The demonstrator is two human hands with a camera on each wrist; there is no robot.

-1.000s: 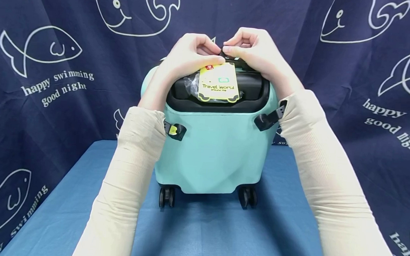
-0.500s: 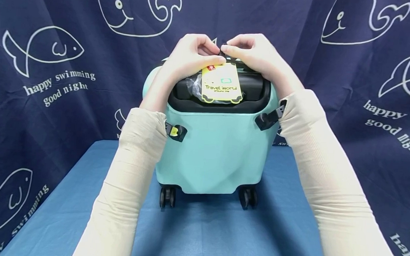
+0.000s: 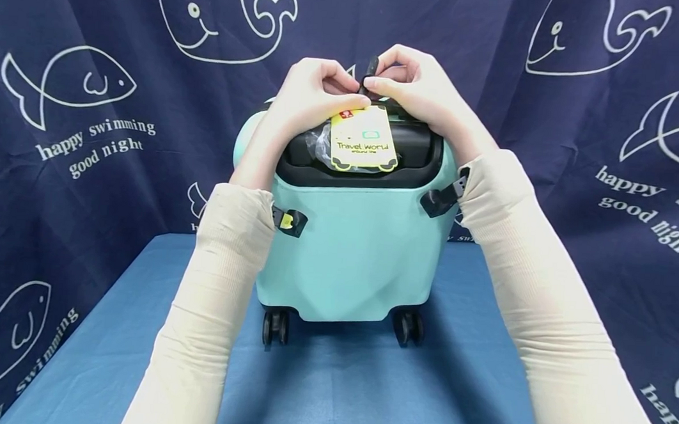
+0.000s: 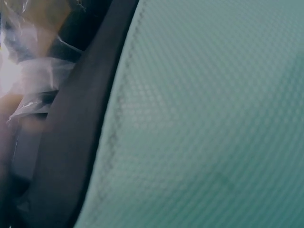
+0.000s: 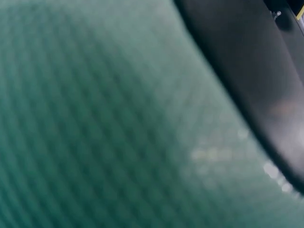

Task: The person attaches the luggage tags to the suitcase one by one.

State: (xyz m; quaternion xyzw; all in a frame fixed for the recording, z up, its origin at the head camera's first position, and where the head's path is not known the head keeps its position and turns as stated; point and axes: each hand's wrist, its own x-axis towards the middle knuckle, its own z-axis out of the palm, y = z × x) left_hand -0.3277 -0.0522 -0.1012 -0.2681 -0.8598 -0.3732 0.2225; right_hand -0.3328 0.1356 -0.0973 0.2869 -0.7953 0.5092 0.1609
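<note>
A mint-green suitcase [image 3: 349,251] stands upright before me, with a black recessed panel [image 3: 312,175] at its top. A yellow luggage tag [image 3: 364,139] printed "Travel World" hangs over that panel. Between my hands a black strap [image 3: 373,66] sticks up above the tag. My left hand [image 3: 313,98] pinches near the strap's base at the tag's top, thumb and forefinger close together. With thumb and fingers, my right hand [image 3: 423,88] pinches the strap from the other side. The fingers partly cover the strap and the suitcase handle. Neither wrist view shows the pinch, only the textured shell [image 4: 204,114] and black trim [image 5: 251,71].
Crumpled clear plastic [image 4: 40,71] lies behind the tag. Black wheels [image 3: 407,326] rest on the blue-covered table [image 3: 330,391]. A navy curtain [image 3: 459,20] with white fish drawings hangs behind. Black camera mounts [image 3: 440,201] sit at both wrists.
The black strap's end now rises higher between my fingers. My right hand has dipped slightly and come back up. The left hand and the tag have barely moved.
</note>
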